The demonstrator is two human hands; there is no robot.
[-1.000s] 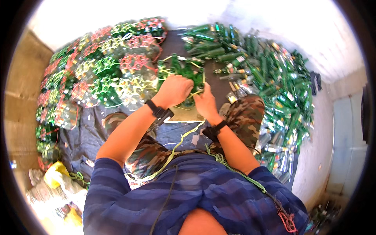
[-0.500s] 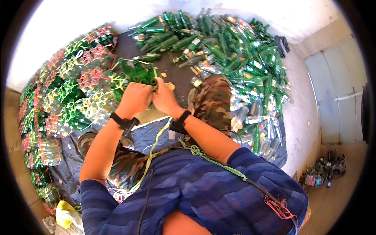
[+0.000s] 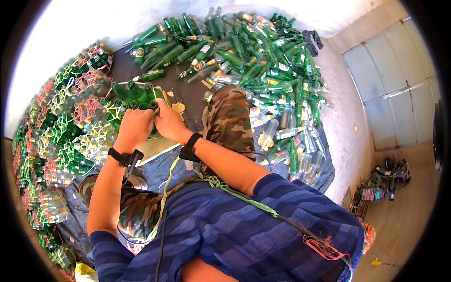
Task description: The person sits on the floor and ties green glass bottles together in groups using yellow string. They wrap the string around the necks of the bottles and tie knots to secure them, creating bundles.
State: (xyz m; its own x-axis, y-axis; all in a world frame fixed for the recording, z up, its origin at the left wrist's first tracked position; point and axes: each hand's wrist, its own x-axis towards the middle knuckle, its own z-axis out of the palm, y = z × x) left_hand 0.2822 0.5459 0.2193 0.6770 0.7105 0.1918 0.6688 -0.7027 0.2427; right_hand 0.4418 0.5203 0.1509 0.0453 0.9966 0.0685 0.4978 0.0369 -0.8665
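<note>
Before me stands a cluster of upright green bottles [image 3: 139, 95], their necks close together, with pale strips among them. My left hand [image 3: 134, 127] is closed in a fist against the near side of the cluster; what its fingers hold is hidden. Beside it, almost touching, my right hand [image 3: 170, 121] is closed at the rightmost bottle neck. A pale strip [image 3: 154, 91] sticks up from its fingers. Black bands circle both wrists. A yellow-green twine [image 3: 170, 178] hangs down from near the right wrist over my lap.
Bottles bundled with red, yellow and green twine [image 3: 89, 81] are massed at the left. Loose green and clear bottles [image 3: 263, 56] form a large heap from the back to the right. My camouflage-clad knee [image 3: 229, 120] rises beside the right forearm. A dark sheet [image 3: 185, 89] lies underneath.
The whole view has shifted, so most things appear farther left. Both hands stay together at the same bottle necks, with little visible change in their grip.
</note>
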